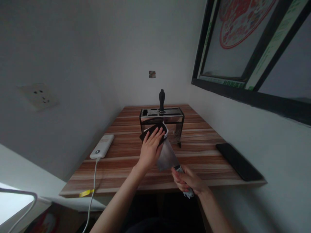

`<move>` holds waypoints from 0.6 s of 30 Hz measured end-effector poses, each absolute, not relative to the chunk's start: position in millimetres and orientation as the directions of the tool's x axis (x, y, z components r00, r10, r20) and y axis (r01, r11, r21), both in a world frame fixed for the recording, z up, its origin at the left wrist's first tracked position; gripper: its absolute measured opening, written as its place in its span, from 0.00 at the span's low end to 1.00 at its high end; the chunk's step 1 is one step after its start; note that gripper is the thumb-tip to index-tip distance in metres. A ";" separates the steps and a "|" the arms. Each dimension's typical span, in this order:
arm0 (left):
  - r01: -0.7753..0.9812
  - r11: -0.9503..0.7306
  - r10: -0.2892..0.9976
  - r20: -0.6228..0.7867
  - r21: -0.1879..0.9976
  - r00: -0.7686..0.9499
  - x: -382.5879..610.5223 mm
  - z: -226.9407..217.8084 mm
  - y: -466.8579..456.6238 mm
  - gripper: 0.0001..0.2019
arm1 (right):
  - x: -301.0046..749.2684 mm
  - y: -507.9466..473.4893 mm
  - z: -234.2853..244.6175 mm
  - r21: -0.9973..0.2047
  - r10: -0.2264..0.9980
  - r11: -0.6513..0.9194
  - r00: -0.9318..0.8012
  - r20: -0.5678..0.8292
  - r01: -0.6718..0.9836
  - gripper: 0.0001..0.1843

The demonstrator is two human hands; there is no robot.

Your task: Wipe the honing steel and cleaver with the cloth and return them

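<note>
My right hand (183, 179) is closed around the wrapped handle of a cleaver (167, 156), whose broad metal blade points up and to the left. My left hand (152, 149) grips a black cloth-like piece (153, 130) with a white edge at the far end of the blade, its fingers lying over the top. The cloth hides that end of the blade. Just behind stands a knife block (161, 117) with clear-looking sides and a dark frame. A black handle (162, 99) sticks up from its top.
On the left of the wood-grain table (199, 153) lies a white power bank (103, 146) with a white cable (93, 187) running off the front edge. A black phone (239, 161) lies at the right edge. Walls and a dark-framed window (233, 48) border the table.
</note>
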State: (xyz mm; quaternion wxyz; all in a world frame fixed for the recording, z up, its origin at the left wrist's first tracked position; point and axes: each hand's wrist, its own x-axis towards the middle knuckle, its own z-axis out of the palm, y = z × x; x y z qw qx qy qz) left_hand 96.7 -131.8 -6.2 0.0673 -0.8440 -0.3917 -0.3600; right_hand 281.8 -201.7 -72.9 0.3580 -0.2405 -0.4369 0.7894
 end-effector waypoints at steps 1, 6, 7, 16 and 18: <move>0.704 -0.691 0.612 0.652 0.165 0.447 98.3 -9.1 -136.0 0.22 | 282.0 -201.4 -73.4 -0.860 0.777 -0.363 -0.625 -0.068 -0.359 0.19; 0.678 -0.716 0.611 0.617 0.165 0.496 104.2 -22.5 -156.0 0.23 | 282.3 -200.9 -74.4 -0.862 0.787 -0.352 -0.614 -0.062 -0.365 0.19; 0.674 -0.720 0.613 0.607 0.164 0.506 105.0 -24.8 -159.5 0.23 | 282.2 -201.0 -74.4 -0.863 0.789 -0.348 -0.612 -0.059 -0.365 0.19; 0.617 -0.768 0.607 0.504 0.174 0.614 112.9 -44.0 -190.7 0.24 | 280.6 -199.5 -81.2 -0.866 0.836 -0.324 -0.544 -0.074 -0.380 0.20; 0.604 -0.775 0.605 0.491 0.184 0.626 113.8 -48.6 -197.0 0.23 | 280.8 -199.2 -83.9 -0.864 0.846 -0.325 -0.527 -0.083 -0.385 0.20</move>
